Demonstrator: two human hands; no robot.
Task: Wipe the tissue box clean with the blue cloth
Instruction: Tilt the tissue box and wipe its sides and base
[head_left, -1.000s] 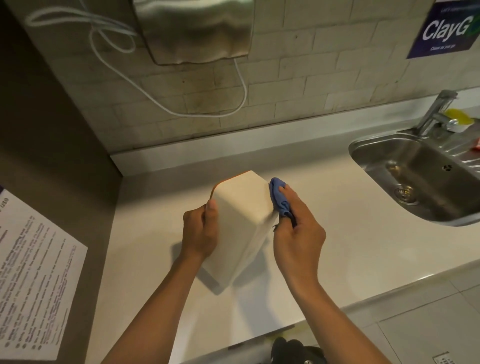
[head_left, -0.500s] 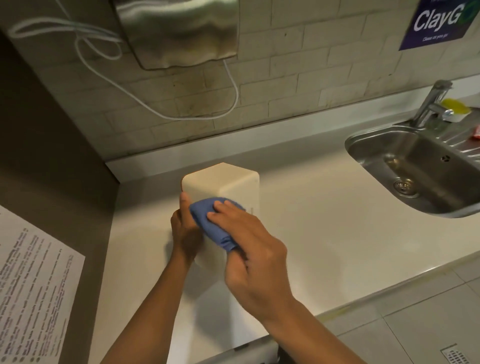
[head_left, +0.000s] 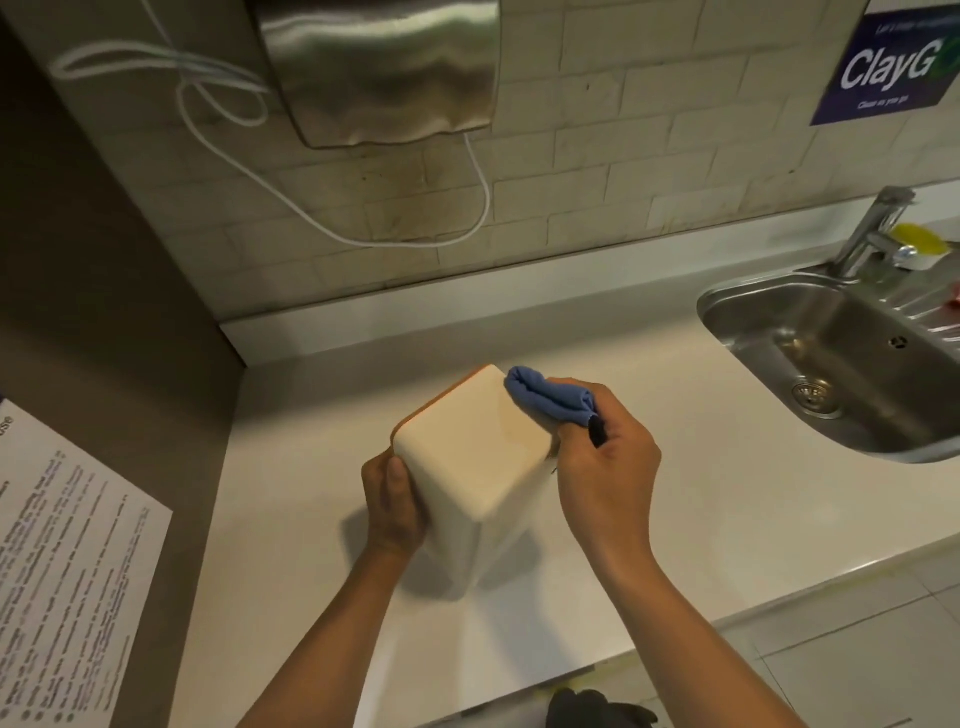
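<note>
A: Entry, head view. Where is your tissue box (head_left: 470, 457)?

B: Cream-coloured, stood on end on the white surface (head_left: 675, 467), left of the steel sink (head_left: 841, 358). It tilts, its upper end leaning toward the tiled wall, and a thin orange-brown edge shows along its far side.

A: Your left hand (head_left: 392, 504)?

B: Closed around the box's lower left side. The thumb lies flat on the near face and the fingers wrap behind, out of sight. Your forearm comes up from the bottom edge at a slant to the right.

A: Your right hand (head_left: 608, 467)?

B: Closed on the blue cloth (head_left: 550, 397), which is bunched in folds. The knuckles face the camera and the wrist is bent inward toward the box. The cloth presses against the box's upper right edge, near the top corner. A small dark bit (head_left: 597, 431) hangs from the cloth at your fingers; you cannot tell what it is.

A: Surroundings?

B: A steel hand dryer (head_left: 379, 67) is on the wall above, its white cable (head_left: 332, 228) looping down. A printed notice (head_left: 62, 561) is on the left panel. A faucet (head_left: 878, 228) stands behind the sink.
</note>
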